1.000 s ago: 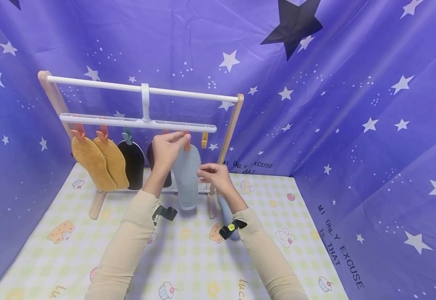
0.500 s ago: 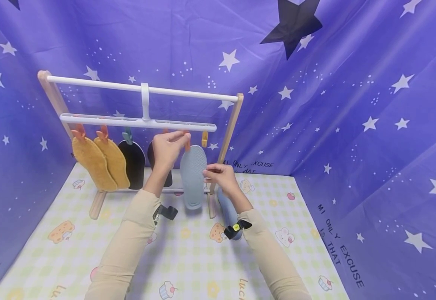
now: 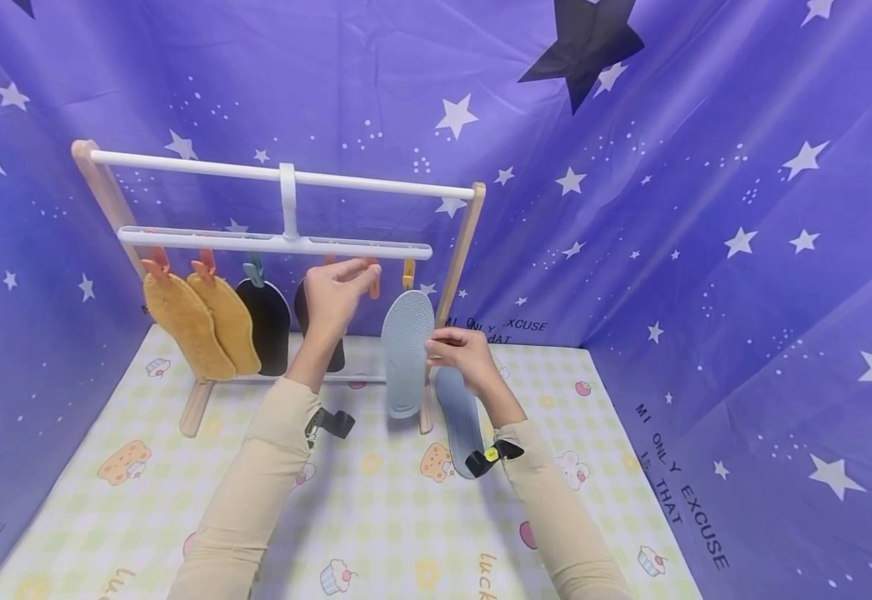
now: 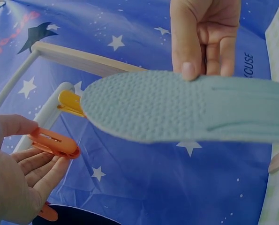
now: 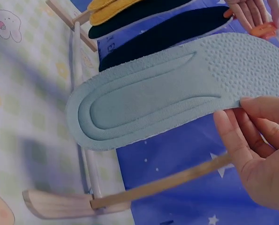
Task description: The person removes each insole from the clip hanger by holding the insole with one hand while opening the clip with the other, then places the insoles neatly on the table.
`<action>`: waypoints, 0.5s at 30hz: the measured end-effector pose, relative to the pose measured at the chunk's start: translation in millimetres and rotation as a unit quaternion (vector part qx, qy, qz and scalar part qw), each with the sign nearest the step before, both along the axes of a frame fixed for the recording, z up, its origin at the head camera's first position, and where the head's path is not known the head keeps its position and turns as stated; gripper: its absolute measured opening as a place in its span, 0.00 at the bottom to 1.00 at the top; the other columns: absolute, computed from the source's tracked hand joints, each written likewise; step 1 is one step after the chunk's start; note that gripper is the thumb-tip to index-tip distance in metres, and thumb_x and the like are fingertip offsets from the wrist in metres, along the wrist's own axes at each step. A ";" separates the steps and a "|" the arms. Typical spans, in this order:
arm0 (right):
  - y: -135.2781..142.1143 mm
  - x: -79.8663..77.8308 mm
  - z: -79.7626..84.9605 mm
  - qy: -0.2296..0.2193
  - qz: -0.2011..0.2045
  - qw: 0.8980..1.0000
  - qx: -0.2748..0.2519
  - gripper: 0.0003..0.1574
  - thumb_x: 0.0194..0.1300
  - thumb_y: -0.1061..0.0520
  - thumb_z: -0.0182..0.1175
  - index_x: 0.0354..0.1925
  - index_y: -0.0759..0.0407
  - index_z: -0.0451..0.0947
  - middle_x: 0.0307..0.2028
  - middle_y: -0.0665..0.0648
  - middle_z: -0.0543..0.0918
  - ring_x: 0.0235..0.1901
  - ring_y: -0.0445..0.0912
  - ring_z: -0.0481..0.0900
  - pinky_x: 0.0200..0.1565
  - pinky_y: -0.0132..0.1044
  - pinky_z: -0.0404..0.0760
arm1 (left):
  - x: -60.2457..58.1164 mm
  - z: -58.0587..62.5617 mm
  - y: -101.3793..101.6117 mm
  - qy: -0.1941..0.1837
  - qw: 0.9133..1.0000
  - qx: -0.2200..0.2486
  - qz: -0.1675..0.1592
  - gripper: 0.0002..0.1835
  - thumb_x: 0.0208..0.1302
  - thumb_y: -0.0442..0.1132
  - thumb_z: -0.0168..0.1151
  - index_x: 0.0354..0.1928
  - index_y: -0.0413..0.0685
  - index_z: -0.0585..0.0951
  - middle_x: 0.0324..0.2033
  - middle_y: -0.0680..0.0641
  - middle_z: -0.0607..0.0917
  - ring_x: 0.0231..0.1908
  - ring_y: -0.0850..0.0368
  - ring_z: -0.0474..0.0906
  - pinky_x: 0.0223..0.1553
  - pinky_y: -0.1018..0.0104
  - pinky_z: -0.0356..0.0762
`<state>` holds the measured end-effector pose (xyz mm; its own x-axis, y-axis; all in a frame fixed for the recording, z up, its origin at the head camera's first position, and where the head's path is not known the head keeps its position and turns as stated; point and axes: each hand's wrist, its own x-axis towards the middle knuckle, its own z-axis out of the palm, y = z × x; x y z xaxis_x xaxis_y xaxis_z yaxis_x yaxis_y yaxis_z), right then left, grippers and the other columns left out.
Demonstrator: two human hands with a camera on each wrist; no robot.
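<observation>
Compared with the frames before, the pale blue-green textured insole (image 3: 408,354) has been carried rightward, away from the orange plastic clip (image 4: 55,143) and to just under the yellow plastic clip (image 3: 409,273). It is held upright in the air, pinched at its side edge by the thumb and fingers of the right hand (image 3: 468,358). The orange clip is still pinched by the left hand (image 3: 333,296). Whether the insole is touched by the yellow clip cannot be told, as the clip is partly covered by the toe in the left wrist view, where the heel is cut off.

A black insole (image 5: 158,40) is partly hidden behind the left hand in the head view. A grey-blue insole (image 3: 460,412), laid on the checked tablecloth (image 3: 376,517), is partly covered by the black wrist strap (image 3: 479,463). Two mustard fuzzy insoles (image 3: 184,325) are hung by clips from the white plastic hanger (image 3: 248,242).
</observation>
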<state>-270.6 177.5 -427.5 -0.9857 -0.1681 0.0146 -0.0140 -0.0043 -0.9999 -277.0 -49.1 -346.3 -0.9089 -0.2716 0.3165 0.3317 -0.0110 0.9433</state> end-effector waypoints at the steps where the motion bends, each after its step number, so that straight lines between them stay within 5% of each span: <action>1: 3.1 0.0 0.2 -0.002 0.000 1.000 0.000 0.14 0.65 0.73 0.63 0.48 0.82 0.77 0.29 0.49 0.85 0.31 0.40 0.86 0.40 0.38 0.91 | 0.3 0.3 -0.1 -0.006 1.000 -0.004 0.003 0.10 0.59 0.31 0.73 0.42 0.34 0.89 0.25 0.46 0.91 0.30 0.57 0.90 0.37 0.78 0.83; 8: 25.0 -1.5 0.8 -0.009 -0.013 1.000 -0.017 0.06 0.64 0.73 0.63 0.41 0.70 0.82 0.30 0.50 0.85 0.31 0.40 0.86 0.39 0.36 0.91 | 0.9 1.5 -0.8 -0.026 0.999 -0.020 0.007 0.12 0.59 0.34 0.74 0.44 0.36 0.90 0.36 0.39 0.92 0.43 0.47 0.90 0.40 0.78 0.82; 15: 46.6 -1.1 -1.0 -0.027 -0.026 0.998 -0.041 0.10 0.65 0.71 0.63 0.34 0.57 0.84 0.32 0.53 0.84 0.31 0.42 0.87 0.40 0.38 0.91 | 1.4 1.4 -1.3 -0.036 0.999 -0.029 0.011 0.15 0.58 0.35 0.75 0.46 0.36 0.89 0.41 0.36 0.90 0.46 0.46 0.89 0.45 0.73 0.85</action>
<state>-271.7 224.1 -428.5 -0.9926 -0.1179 -0.0277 0.0381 -0.0868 -0.9955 -275.6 -50.4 -344.9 -0.9242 -0.2748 0.2654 0.2617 0.0507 0.9638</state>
